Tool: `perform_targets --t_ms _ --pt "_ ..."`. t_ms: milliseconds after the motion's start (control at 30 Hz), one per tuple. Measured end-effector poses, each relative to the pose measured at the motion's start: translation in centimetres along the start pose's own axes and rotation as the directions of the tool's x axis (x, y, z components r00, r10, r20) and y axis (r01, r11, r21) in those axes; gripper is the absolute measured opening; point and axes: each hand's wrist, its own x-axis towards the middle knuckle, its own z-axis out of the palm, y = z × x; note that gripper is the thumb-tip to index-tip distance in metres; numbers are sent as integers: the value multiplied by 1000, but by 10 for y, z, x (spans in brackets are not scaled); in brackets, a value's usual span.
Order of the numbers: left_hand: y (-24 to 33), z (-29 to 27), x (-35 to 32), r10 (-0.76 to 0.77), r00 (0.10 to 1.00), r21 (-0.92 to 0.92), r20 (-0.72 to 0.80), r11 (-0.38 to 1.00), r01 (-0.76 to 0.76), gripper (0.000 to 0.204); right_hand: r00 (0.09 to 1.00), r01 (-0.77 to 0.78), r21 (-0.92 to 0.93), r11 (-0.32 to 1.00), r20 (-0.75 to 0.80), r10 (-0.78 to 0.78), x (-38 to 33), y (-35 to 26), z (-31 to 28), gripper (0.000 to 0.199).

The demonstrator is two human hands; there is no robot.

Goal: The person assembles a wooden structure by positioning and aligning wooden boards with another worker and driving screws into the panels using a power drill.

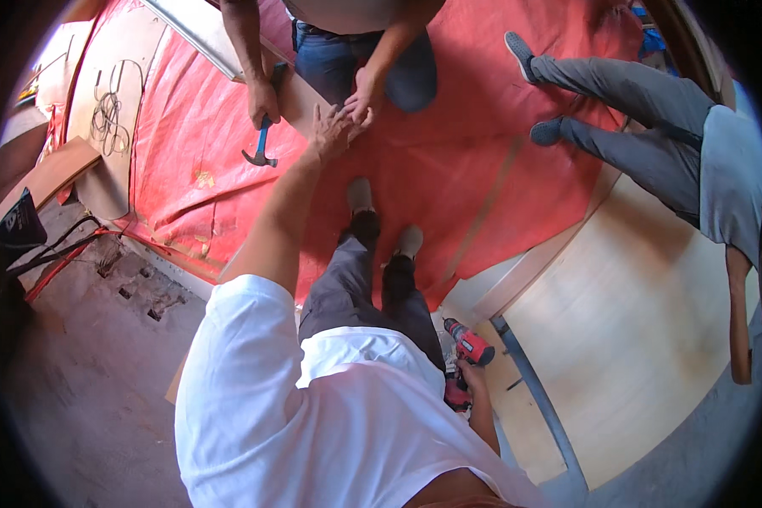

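Observation:
My left hand (330, 135) reaches forward with its fingers stretched out over the near end of a light wooden board (299, 95). It is close to a kneeling co-worker's hand (366, 95); whether the two touch is hard to tell. Down by my right hip, my right hand (471, 378) grips a red and black cordless drill (472, 347), partly hidden by my shirt. The co-worker's other hand (263, 103) holds a claw hammer (261, 151) with a blue handle, head downward, beside the board.
Red sheeting (474, 186) covers the floor under my feet. Another person (652, 127) is at the right, beside a large pale panel (643, 330). A coiled cable (110, 123) lies at the far left, near broken concrete (144, 292) with cables.

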Motion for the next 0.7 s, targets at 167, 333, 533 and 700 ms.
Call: perform_targets --t_ms 167,333,533,700 --pt "16 -27 49 274 908 -63 317 961 -268 60 998 -24 80 997 -52 28 -28 -44 6 27" --pt "-1 27 71 232 963 -12 137 972 -233 50 999 36 5 999 28 -36 -35 -100 21 19" --pt "37 22 73 186 952 31 242 979 -199 47 995 97 23 995 -29 -97 -38 -120 10 10" --pt "30 19 76 149 939 58 309 983 -175 46 996 70 67 995 -63 -66 -36 -115 12 10"
